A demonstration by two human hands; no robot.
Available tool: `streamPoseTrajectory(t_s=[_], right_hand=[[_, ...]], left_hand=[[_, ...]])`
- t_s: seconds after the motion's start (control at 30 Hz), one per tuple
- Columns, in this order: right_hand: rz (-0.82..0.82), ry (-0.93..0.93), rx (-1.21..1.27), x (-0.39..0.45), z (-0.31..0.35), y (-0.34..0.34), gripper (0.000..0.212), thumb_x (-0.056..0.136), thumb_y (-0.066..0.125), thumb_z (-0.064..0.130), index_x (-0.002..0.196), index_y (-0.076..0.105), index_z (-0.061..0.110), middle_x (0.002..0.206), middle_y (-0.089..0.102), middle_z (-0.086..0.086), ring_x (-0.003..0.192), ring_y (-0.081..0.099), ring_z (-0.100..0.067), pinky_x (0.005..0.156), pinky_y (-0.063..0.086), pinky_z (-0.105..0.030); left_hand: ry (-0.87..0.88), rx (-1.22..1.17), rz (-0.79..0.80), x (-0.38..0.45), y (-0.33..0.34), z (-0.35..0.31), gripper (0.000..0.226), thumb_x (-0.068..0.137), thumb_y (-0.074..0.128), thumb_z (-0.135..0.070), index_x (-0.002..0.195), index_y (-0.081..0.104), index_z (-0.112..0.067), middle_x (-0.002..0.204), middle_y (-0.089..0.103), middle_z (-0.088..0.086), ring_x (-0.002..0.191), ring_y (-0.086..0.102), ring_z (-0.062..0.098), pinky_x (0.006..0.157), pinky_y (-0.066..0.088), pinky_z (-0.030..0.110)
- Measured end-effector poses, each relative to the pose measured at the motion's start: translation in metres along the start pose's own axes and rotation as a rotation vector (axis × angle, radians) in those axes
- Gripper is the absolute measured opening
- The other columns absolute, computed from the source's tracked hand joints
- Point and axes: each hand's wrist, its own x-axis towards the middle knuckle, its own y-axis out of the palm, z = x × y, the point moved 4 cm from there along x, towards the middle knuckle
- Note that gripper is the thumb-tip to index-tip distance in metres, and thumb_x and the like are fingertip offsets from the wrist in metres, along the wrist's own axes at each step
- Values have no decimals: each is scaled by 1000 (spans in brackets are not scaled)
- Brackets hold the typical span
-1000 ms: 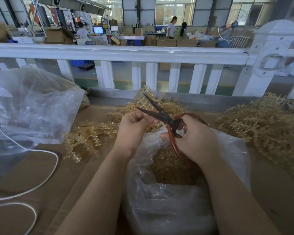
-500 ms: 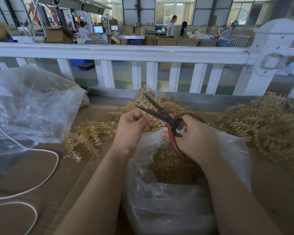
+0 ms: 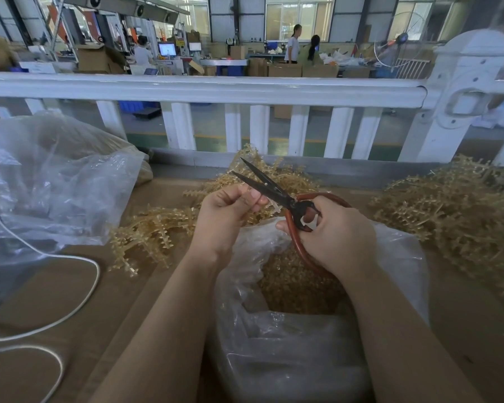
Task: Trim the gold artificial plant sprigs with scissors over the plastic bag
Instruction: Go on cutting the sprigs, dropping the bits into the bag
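Centrally, at the near edge of the brown cardboard-covered surface (image 3: pixel 70 286), stands the open clear plastic bag (image 3: pixel 288 359), its mouth showing a bed of small gold offcuts (image 3: pixel 288 283). Loose heaps of gold artificial plant sprigs lie around it: a large pile at far right (image 3: pixel 454 216), a second behind the hands (image 3: pixel 288 178), and a spread of sprigs to the left (image 3: pixel 152 231). A second, crumpled clear bag (image 3: pixel 50 184) sits at far left, with a white cable (image 3: pixel 70 309) looped in front of it; a white railing (image 3: pixel 216 88) bounds the far side.

Both hands work above the bag mouth. The right hand (image 3: pixel 338 234) is closed round the red-brown loop handles of the dark-bladed scissors (image 3: pixel 277 193), whose blades stand parted and point up and to the far left. The left hand (image 3: pixel 224 213) has its fingers curled, pinching a short pale stem (image 3: pixel 266 203) that runs to the right under the blades; its tip shows just past the lower blade, near the pivot.

To cut cleanly, the stem is best seated deep in the blades near the pivot, where leverage appears greatest, and held taut and crosswise to them. The pinching fingertips lie very close to the lower blade and should probably stay clear of the closing path. Keeping the cut above the bag opening should let the offcut fall inside.
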Motion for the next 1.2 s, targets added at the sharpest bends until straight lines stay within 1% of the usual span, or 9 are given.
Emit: streamPoseTrajectory(t_s=[0.33,0.43,0.53,0.63,0.73,0.93,1.03,1.13,1.2], right_hand=[[-11,-6,22,1,-2,3,56,75,57,81,94,68,29,88,73,14,65,50,-4,57,42,-20],[-18,-9,42,1,-1,2,63,72,50,85,93,69,29,86,73,14,63,48,-3,53,37,-16],[19,2,69,1,-2,4,59,72,54,85,95,69,33,81,67,20,65,49,-1,54,31,-10],[62,50,169,2,-3,5,45,71,60,82,75,58,37,67,59,23,61,54,0,51,31,-14],[84,121,310,4,-6,6,43,71,66,77,66,56,35,58,60,16,59,58,-2,53,37,-20],[195,197,652,5,-2,14,24,75,78,53,74,71,30,70,72,15,64,68,-5,66,56,-32],[209,172,687,5,-1,17,12,82,79,36,76,70,31,69,71,14,60,67,-4,59,54,-23],[174,139,701,6,-2,15,15,83,79,32,72,69,30,68,70,10,59,65,-4,56,52,-18],[172,132,691,6,-2,14,16,83,79,32,71,68,28,66,69,9,57,63,-4,56,53,-21]], left_hand=[[1,39,2,-1,0,-3,16,96,58,-4,83,67,-2,71,68,-3,65,59,1,64,47,12],[-9,45,-4,-1,0,-3,19,96,60,-7,80,69,-8,74,67,-1,67,57,4,67,47,15],[-24,58,-18,-1,-2,-2,19,95,62,-10,78,70,-10,75,66,3,69,54,9,69,45,21],[-68,33,-44,0,-4,1,13,92,65,-10,82,72,-7,76,69,4,67,57,8,66,47,18],[-110,29,-30,0,-5,4,11,90,67,-11,83,75,-8,77,72,3,70,59,9,66,49,17],[-112,104,66,-2,9,6,16,89,69,-9,75,75,-13,69,69,-1,61,59,6,59,46,14],[-108,123,99,-4,14,6,13,89,70,-10,77,74,-12,67,67,-4,59,56,3,57,44,13],[-109,92,66,-3,13,5,10,88,71,-11,79,69,-10,69,66,-2,62,56,7,61,45,15],[-123,41,40,-2,12,5,9,89,70,-10,81,67,-9,71,67,2,64,57,11,64,48,19]])
